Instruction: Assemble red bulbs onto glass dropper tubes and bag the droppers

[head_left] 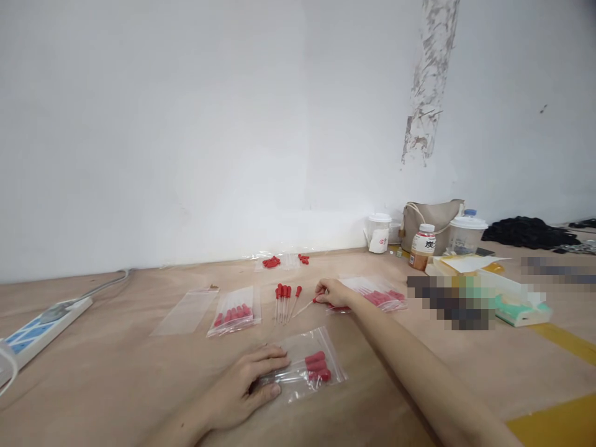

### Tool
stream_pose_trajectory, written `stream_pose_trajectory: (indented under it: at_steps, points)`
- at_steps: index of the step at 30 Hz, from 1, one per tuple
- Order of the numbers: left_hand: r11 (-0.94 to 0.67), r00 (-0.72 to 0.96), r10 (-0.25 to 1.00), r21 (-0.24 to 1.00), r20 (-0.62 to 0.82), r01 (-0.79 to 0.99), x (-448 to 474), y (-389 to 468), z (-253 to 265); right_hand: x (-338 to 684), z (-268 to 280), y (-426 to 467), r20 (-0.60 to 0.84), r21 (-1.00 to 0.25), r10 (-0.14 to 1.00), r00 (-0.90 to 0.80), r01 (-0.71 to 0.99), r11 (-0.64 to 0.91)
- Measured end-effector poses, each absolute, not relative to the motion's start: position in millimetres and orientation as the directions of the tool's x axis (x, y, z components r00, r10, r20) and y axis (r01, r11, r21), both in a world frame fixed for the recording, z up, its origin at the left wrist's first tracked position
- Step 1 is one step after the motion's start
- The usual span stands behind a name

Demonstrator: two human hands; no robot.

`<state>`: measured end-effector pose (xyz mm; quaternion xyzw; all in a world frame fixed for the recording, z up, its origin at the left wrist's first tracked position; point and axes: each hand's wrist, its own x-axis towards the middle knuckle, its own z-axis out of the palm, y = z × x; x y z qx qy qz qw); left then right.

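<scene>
My left hand [251,382] lies over the left end of a clear zip bag [298,394], its fingers stretched out and the thumb apart. Inside that bag are a few glass droppers with red rubber bulbs [317,366]. Farther forward, my right hand [329,292] pinches a single dropper [305,308] by its red bulb, the thin glass tube pointing down-left. Just left of it, several loose droppers [283,301] lie side by side, bulbs away from me. Partly behind my right wrist is a filled bag of droppers [372,288].
Left of the loose droppers lie another filled bag [235,310] and a flat zip bag [186,312]. Red bulbs [271,262] rest near the wall. A power strip [44,332] is at far left. Cups, a bottle [423,248] and a tissue pack [519,308] stand right.
</scene>
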<state>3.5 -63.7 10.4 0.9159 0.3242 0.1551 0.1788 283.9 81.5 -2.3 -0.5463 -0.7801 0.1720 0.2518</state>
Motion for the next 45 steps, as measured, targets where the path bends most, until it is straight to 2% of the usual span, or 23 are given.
stream_pose_trajectory:
  at_steps: [4,9,11,14,16,19,25,39,42,45]
  points:
    - [-0.725,0.736,0.653,0.430,0.179,0.538,3,-62,7,292,6,73,0.238,-0.545,0.895,-0.377,0.711,0.445]
    - [-0.734,0.733,0.650,0.416,0.201,0.538,2,-62,5,309,27,36,0.325,-0.583,0.861,-0.391,0.634,0.508]
    - [-0.743,0.736,0.642,0.410,0.214,0.529,3,-63,6,324,32,16,0.352,-0.720,0.875,-0.332,0.502,0.480]
    - [-0.742,0.738,0.641,0.418,0.211,0.525,4,-64,10,345,28,-8,0.368,-0.892,0.925,-0.093,0.247,0.379]
    - [-0.725,0.731,0.655,0.430,0.191,0.538,5,-64,12,353,18,-18,0.318,-0.944,0.945,0.070,0.120,0.309]
    - [-0.719,0.728,0.660,0.438,0.187,0.540,6,-64,12,353,-1,-24,0.275,-0.961,0.945,0.177,0.092,0.262]
    - [-0.736,0.736,0.642,0.440,0.215,0.514,6,-62,9,337,-15,-28,0.253,-0.959,0.961,0.107,0.161,0.234]
    - [-0.735,0.733,0.649,0.417,0.204,0.535,7,-62,10,330,-11,-34,0.244,-0.965,0.964,0.107,0.122,0.231]
    - [-0.723,0.727,0.661,0.420,0.186,0.549,5,-62,8,324,-12,-39,0.194,-0.981,0.981,0.021,0.024,0.193]
    - [-0.703,0.714,0.679,0.432,0.171,0.565,5,-62,8,314,-13,-46,0.123,-0.992,0.985,-0.124,0.013,0.126]
